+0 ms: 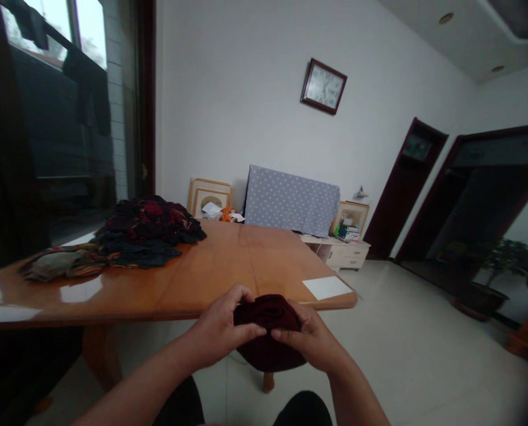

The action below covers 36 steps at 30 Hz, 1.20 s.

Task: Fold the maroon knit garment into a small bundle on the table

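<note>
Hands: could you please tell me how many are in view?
2: the left hand at the left side of the dark red cloth, the right hand at its right; some fingers are hidden.

The left hand and right hand are bare, with rounded fingertips and short thumbnails. The 2 bare forearms widen from narrower wrists. Plain black cloth legwear covers 2 rounded knees, its surface too dark to show any detail.
</note>
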Each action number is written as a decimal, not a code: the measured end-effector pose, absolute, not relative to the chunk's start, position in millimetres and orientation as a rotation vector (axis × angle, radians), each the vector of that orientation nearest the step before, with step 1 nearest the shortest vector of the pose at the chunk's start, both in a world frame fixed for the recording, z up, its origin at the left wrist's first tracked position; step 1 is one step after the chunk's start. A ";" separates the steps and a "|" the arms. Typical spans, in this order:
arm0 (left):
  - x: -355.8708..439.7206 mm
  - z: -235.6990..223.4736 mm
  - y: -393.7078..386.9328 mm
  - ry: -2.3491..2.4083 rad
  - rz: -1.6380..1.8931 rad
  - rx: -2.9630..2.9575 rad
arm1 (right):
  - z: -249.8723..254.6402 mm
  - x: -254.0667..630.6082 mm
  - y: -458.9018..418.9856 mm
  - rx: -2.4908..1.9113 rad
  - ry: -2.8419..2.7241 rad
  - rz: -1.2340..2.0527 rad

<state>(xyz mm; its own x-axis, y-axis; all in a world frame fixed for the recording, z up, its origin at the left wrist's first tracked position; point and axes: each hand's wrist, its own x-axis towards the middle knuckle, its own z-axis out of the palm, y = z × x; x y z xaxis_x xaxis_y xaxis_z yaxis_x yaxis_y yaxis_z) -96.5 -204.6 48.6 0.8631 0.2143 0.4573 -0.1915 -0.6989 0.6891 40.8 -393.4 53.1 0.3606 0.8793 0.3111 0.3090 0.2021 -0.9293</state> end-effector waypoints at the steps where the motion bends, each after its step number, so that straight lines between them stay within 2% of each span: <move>1: -97.4 49.5 -205.2 -0.001 0.669 2.246 | 52.3 40.7 -393.3 -1.363 -1.190 0.571; 9: -100.2 62.6 -211.7 -0.069 0.564 2.450 | 40.4 40.7 -387.7 -1.439 -1.227 0.565; 20: -104.8 68.5 -219.6 -0.063 0.399 2.425 | 40.0 37.7 -385.8 -1.443 -1.279 0.560; 29: -105.3 74.1 -217.3 -0.027 0.453 2.436 | 51.9 31.3 -383.7 -1.411 -1.263 0.606; 36: -109.4 83.0 -205.7 -0.041 0.460 2.257 | 42.9 43.0 -392.4 -1.517 -1.183 0.716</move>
<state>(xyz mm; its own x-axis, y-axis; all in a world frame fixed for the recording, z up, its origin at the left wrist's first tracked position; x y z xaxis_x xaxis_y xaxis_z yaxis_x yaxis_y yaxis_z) -109.4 -205.7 83.0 0.9330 0.1191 0.3396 -0.1775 -0.6685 0.7222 43.0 -392.4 42.9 0.3360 0.9324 0.1335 0.3143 0.0226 -0.9490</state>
